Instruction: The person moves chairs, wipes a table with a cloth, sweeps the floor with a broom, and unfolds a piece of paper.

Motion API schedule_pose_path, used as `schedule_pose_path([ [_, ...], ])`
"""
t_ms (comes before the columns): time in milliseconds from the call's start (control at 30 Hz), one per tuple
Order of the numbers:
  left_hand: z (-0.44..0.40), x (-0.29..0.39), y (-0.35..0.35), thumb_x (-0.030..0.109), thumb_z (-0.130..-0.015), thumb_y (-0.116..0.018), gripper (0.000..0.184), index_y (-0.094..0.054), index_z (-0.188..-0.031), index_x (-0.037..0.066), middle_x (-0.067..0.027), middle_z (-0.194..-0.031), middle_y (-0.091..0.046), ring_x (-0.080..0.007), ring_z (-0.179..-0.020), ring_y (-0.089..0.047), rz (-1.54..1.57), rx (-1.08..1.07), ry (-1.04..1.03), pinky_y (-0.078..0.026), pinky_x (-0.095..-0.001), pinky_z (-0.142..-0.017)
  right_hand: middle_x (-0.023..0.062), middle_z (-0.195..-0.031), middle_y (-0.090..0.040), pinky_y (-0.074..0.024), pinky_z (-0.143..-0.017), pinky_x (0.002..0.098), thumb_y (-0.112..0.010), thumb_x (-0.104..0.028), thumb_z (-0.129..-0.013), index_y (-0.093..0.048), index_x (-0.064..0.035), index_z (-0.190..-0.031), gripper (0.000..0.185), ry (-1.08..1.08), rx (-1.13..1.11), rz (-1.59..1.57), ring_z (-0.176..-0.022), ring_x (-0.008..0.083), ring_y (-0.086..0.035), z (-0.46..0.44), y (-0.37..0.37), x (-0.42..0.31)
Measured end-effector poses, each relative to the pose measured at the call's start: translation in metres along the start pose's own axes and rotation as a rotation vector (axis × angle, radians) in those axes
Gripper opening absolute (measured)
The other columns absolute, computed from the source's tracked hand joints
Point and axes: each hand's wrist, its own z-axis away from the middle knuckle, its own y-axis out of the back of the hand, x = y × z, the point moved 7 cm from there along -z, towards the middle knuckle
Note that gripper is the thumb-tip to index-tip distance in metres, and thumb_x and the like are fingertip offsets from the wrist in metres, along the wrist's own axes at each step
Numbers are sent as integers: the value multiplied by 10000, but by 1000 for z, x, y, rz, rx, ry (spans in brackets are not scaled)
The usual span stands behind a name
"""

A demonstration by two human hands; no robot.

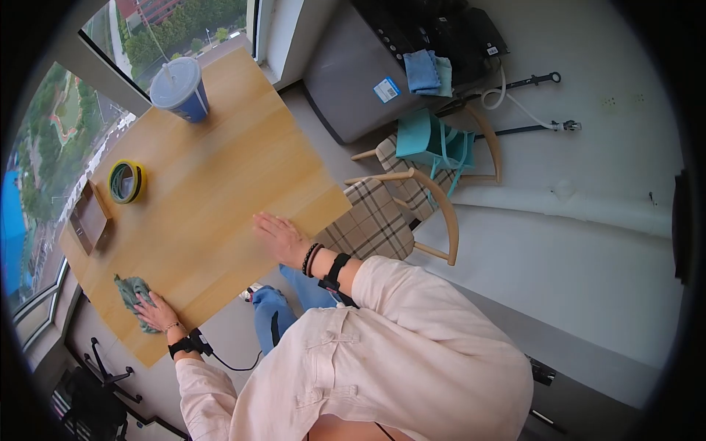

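A crumpled grey-green cleaning cloth [129, 289] lies near the left corner of the wooden table [213, 184]. Over it is my left hand [157, 314], holding it against the tabletop; part of the cloth is hidden under the palm. My right hand [281, 239] rests on the table near the edge beside the chairs, fingers stretched out and slightly blurred, with nothing in it. A small brown open box [90, 218] and a yellow tape roll [127, 182] stand beyond my left hand. Toward the far corner is a blue cup [190, 103] with a lid and straw.
Windows border the table's far left side. Two chairs with checked seats stand at the right, the nearer seat [368, 220] close to the table edge. A turquoise bag [430, 140] sits on the farther chair. Behind it, blue cloths [423, 71] lie on a grey appliance [346, 81].
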Motion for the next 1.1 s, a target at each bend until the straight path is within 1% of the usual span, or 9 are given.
schedule_pose_path([
  [67,-5,-65,-15,401,-854,-320,492,-339,-1261,126,-166,-1325,-249,-357,-1210,-223,99,-76,451,-179,-436,-979,112,-1218,-409,-279,-939,353,-498,-105,-736,-476,-40,-1070,341,1,-17,34,-1161,240,-348,0,-8,1],
  [133,13,-24,-11,387,-857,-322,489,-340,-1256,105,-182,-1320,-248,-377,-1204,-218,164,-110,395,-179,-438,-979,110,-1271,-342,-236,-961,391,-505,-151,-742,-440,-63,-1125,398,-12,-70,60,-1191,237,-302,2,-17,6],
  [200,45,28,-17,367,-859,-330,477,-355,-1241,83,-188,-1305,-274,-372,-1197,-235,195,-19,26,-186,-441,-975,111,-1296,-297,-220,-965,417,-512,-176,-746,-414,-75,-1152,430,-120,-51,127,-1201,238,-284,1,-4,14],
  [333,83,9,0,308,-863,-340,410,-419,-1183,64,-208,-1255,-326,-341,-1164,-302,459,40,67,-242,-438,-948,118,-1343,-198,-201,-968,466,-531,-325,-748,-300,-100,-1246,593,-673,100,316,-1219,241,-248,14,57,98],
  [467,123,-105,-3,322,-827,-350,413,-473,-1097,35,-179,-1139,-431,-358,-1055,-398,272,153,1128,-326,-481,-866,186,-1163,-451,-372,-873,390,-520,-475,-732,-323,-50,-1222,678,-1089,-64,-203,-1055,298,-457,10,76,161],
  [533,127,-148,-70,374,-809,-372,425,-486,-1061,52,-137,-1085,-479,-330,-984,-449,1036,-148,1360,-382,-458,-787,198,-932,-574,-454,-737,365,-501,-548,-718,-470,-13,-1070,641,-916,136,-133,-861,330,-557,3,56,191],
  [667,109,-98,-74,537,-797,-398,501,-508,-1008,96,-65,-981,-555,-234,-815,-556,1717,-204,1242,-481,-354,-647,176,-767,-597,-460,-645,382,-493,-612,-688,-578,-11,-778,613,-1040,11,-289,-744,320,-578,1,64,181],
  [767,117,-78,-60,610,-766,-359,574,-502,-1005,108,-44,-928,-564,-192,-784,-560,1645,-260,1451,-490,-311,-647,163,-699,-595,-454,-611,382,-489,-638,-673,-581,-10,-698,635,-1028,9,-298,-695,316,-578,-3,64,188],
  [1100,136,-72,-84,530,-780,-427,535,-489,-1041,68,-43,-978,-553,-208,-855,-540,1933,-358,1342,-465,-337,-750,167,-601,-563,-425,-550,362,-505,-660,-646,-578,10,-662,674,-925,60,-193,-594,306,-552,-19,87,208],
])
